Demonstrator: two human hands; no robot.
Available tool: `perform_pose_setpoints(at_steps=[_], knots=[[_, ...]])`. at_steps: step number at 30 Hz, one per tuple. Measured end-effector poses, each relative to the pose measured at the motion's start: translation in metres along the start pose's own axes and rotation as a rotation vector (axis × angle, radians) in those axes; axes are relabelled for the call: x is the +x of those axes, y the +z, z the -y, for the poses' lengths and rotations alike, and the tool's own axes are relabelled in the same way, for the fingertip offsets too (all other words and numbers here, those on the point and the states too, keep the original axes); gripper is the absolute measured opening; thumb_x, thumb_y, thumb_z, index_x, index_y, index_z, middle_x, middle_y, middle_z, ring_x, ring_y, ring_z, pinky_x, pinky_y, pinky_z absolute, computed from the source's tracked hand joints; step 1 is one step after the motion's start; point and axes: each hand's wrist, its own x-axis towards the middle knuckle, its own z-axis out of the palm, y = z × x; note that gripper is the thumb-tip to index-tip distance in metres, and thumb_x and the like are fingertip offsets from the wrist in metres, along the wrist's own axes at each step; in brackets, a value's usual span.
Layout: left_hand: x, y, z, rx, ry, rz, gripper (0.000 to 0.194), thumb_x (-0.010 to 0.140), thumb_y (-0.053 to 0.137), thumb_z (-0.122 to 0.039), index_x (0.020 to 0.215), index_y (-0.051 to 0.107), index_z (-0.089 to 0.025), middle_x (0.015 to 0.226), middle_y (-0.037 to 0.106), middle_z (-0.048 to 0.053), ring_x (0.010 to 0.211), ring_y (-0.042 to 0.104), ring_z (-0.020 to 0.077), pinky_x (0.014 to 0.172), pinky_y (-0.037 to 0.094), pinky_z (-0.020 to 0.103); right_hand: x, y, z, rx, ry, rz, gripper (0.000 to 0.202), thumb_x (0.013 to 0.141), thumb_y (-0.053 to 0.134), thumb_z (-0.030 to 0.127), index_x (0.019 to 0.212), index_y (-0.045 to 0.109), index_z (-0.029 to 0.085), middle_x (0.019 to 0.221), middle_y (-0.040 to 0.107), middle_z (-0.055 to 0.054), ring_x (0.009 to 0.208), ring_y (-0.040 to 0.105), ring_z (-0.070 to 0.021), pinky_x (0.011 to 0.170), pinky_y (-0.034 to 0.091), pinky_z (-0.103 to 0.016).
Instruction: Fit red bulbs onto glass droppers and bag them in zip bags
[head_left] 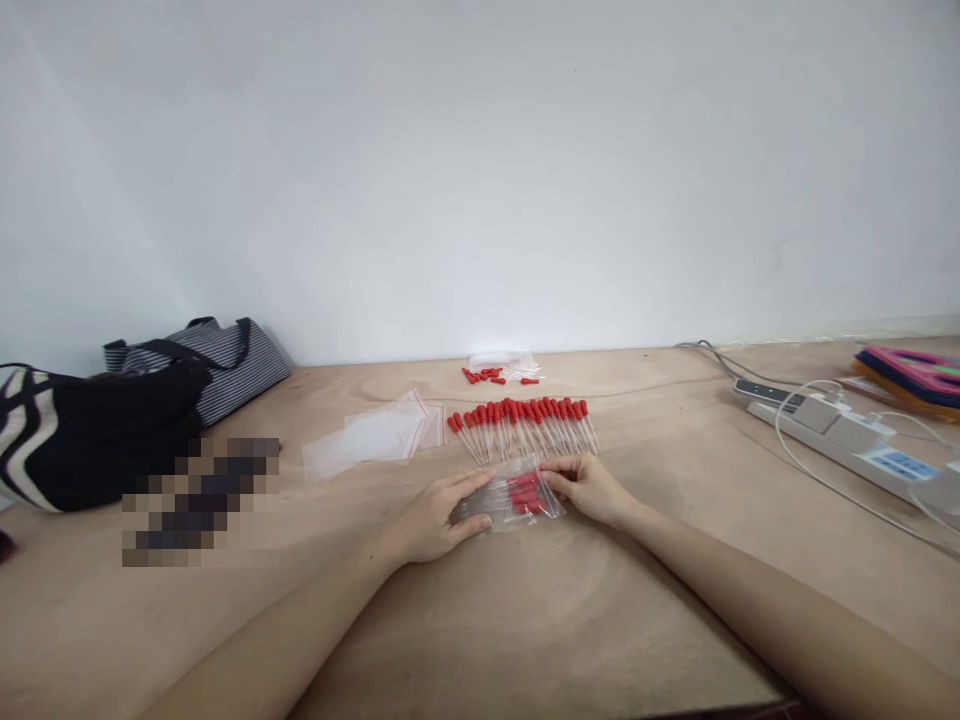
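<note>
A clear zip bag [499,505] with several red-topped droppers inside lies between my hands, near the table's front. My left hand [442,515] holds its left end, thumb on the near side and fingers on the far side. At the bag's upper right corner, my right hand [589,488] pinches the edge by the red bulbs. Just beyond the bag is a row of many clear droppers with red bulbs [517,412], bulbs pointing away from me. Flat clear bags with red seal lines [382,435] overlap to the left of the row.
Loose red bulbs [481,376] and clear tubes lie by the wall on the wooden table [540,620]. Black [112,430] and striped bags [251,375] plus a blurred dark object [206,500] are left. A power strip [862,450] with cables and colourful items [915,375] are right.
</note>
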Motion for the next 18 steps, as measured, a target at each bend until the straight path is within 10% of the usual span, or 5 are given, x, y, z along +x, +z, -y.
perform_pose_setpoints(at_steps=[18], knots=[[0.001, 0.002, 0.002, 0.016, 0.017, -0.006, 0.049, 0.08, 0.05, -0.038, 0.125, 0.042, -0.021, 0.128, 0.046, 0.006, 0.116, 0.042, 0.02, 0.098, 0.033, 0.036, 0.014, 0.009, -0.003, -0.109, -0.002, -0.239, 0.019, 0.059, 0.064, 0.033, 0.067, 0.062, 0.016, 0.058, 0.062, 0.0, 0.044, 0.051, -0.0089, 0.042, 0.04, -0.021]])
